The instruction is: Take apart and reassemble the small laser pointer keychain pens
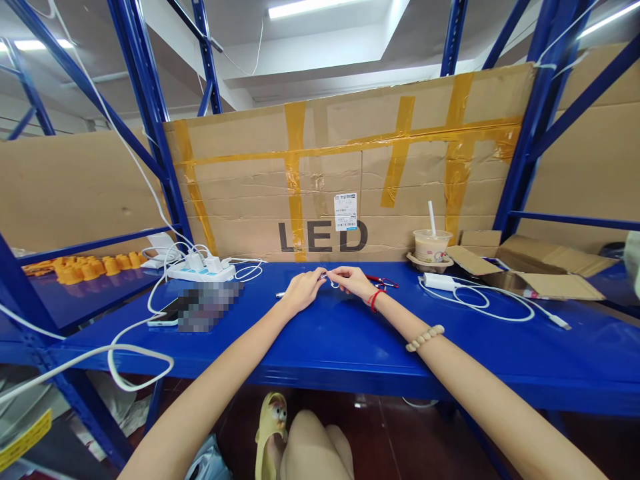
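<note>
My left hand (301, 289) and my right hand (354, 281) meet over the middle of the blue shelf top (320, 340), fingertips almost touching. Both are closed in a pinch around something small. A thin, shiny curved piece (334, 285), ring- or hook-like, shows between them; its exact kind is too small to make out. Behind my right hand lies a red-handled tool (387, 283), partly hidden by the hand. The tip of a slim silvery object (280, 295) pokes out left of my left hand.
To the left are a white power strip (200, 270) with plugs and cables, and a phone (173, 312). At right stand a drink cup (431, 247) with a straw, a white adapter (440, 282) with its cable and opened cardboard (550, 267). A large carton (240, 200) walls the back.
</note>
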A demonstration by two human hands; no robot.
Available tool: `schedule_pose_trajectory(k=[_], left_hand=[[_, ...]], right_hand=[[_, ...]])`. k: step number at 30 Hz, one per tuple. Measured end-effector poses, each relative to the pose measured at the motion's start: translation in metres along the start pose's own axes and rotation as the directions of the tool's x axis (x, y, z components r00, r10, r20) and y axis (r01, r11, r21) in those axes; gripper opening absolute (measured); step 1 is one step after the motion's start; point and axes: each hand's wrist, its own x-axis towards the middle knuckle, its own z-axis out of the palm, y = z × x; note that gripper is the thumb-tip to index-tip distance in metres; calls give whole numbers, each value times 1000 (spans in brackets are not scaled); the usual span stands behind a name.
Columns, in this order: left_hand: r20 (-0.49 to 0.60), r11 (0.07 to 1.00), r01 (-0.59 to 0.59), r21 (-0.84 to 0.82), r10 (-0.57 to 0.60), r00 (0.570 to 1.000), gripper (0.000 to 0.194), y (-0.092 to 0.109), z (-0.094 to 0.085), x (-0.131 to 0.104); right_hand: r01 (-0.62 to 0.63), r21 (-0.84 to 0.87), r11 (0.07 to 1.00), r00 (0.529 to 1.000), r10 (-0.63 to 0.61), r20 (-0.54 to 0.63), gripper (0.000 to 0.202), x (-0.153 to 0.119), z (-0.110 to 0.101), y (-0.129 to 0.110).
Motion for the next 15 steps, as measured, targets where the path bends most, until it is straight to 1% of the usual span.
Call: schedule_pose_trajectory(k=[7,12,15], left_hand=[[-17,999,-13,33,14,1000,24,0,0,1],[-23,998,26,63,-25,999,24,-1,1,2],[-16,997,49,61,-48,999,24,-1,1,1]], right_hand=[[30,-9,1000,1000,-30,-8,38,2,0,5],[88,-12,996,992,-88,-90,42,4,0,8],[122,-18,992,986,-123,-112,39,4,-1,7]])
